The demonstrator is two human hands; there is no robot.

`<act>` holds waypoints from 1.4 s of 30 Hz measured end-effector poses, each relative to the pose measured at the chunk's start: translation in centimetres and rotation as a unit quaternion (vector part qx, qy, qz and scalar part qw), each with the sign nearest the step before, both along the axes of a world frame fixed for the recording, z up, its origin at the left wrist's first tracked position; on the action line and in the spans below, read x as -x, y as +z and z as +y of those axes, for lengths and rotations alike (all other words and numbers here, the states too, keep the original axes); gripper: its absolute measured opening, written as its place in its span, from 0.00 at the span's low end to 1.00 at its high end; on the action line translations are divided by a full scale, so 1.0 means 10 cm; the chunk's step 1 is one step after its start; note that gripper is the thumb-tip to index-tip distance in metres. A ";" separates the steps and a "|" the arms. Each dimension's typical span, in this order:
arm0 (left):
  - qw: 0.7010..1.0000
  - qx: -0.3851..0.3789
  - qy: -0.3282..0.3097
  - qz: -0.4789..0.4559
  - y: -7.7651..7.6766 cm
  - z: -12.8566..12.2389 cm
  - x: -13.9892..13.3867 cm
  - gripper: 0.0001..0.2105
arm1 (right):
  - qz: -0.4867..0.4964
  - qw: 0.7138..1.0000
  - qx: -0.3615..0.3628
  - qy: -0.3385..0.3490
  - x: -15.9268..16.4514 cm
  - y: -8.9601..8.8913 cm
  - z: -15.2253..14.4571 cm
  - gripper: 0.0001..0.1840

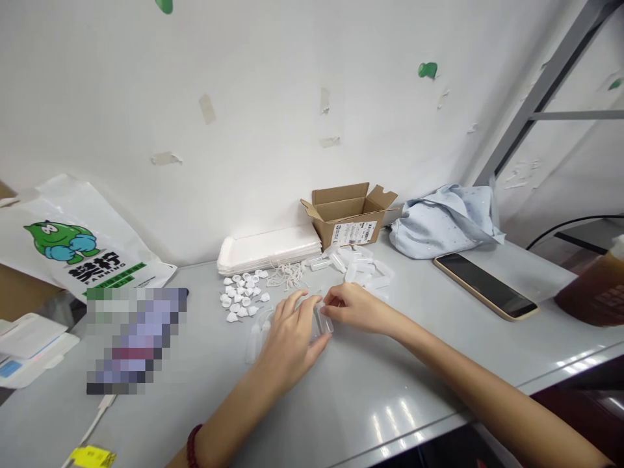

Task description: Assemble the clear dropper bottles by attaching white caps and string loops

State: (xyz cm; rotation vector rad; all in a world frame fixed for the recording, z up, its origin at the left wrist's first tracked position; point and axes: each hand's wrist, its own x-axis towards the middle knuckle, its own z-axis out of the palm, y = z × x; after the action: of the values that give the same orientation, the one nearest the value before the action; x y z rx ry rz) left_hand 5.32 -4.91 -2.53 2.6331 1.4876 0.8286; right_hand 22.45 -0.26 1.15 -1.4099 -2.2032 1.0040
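Note:
My left hand [288, 341] lies on the grey table [400, 403], fingers curled over a small clear plastic tube [322, 323]. My right hand [355, 307] meets it from the right, with fingertips pinching the same tube's upper end. A cluster of small white caps [242, 297] lies just left of my hands, beside a tangle of white string [287, 276]. More clear tubes [363, 266] are heaped behind my right hand. Another clear tube [253, 341] lies under my left hand's edge.
An open cardboard box [348, 214] and a stack of white trays [268, 250] stand against the wall. A light blue cloth [446, 221], a phone [485, 286] and a brown bottle [592, 292] lie to the right. A printed plastic bag [78, 240] sits at the left.

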 end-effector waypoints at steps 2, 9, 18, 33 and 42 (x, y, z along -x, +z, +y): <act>1.000 0.012 -0.005 0.005 0.00 0.00 -0.01 0.22 | -0.015 1.000 -0.009 0.009 0.01 -0.02 -0.01 0.10; 0.999 0.042 -0.008 0.019 0.04 -0.01 0.00 0.19 | -0.048 0.998 -0.023 0.023 0.03 -0.05 -0.03 0.10; 0.998 0.061 -0.004 0.033 0.05 -0.03 -0.01 0.19 | -0.055 0.998 -0.012 0.016 0.01 -0.07 -0.01 0.11; 0.999 0.042 -0.006 -0.027 0.11 0.02 0.08 0.18 | -0.040 0.999 -0.011 0.026 -0.02 -0.06 0.00 0.11; 0.977 0.040 0.141 -0.152 0.30 0.37 0.75 0.18 | -0.095 0.984 -0.117 -0.098 -0.29 0.15 0.19 0.09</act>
State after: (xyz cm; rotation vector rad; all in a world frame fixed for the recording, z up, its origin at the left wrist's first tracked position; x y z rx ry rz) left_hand -2.21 -1.17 0.45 2.1456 1.7811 1.1026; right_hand 25.37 1.69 2.61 -1.6273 -2.1724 0.5441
